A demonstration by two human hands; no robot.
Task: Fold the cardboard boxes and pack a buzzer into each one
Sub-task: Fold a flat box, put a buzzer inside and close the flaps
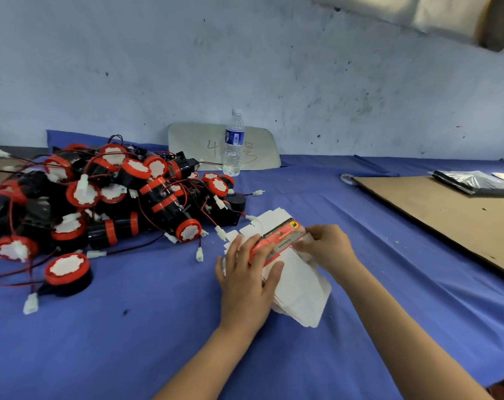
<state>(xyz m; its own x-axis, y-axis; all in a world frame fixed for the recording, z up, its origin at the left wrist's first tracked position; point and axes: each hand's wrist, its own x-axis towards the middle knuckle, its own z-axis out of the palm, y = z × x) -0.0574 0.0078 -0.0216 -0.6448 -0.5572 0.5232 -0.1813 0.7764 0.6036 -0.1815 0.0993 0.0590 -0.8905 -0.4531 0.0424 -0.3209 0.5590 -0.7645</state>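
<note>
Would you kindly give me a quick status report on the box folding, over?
Left hand and right hand both grip one red box, over the blank stack. Buzzer pile lies left, untouched. Nothing blocking.

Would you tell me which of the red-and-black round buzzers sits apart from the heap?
The black buzzer with the red-rimmed white face at the front left, alone on the blue cloth; the other buzzers are heaped together behind it.
</note>
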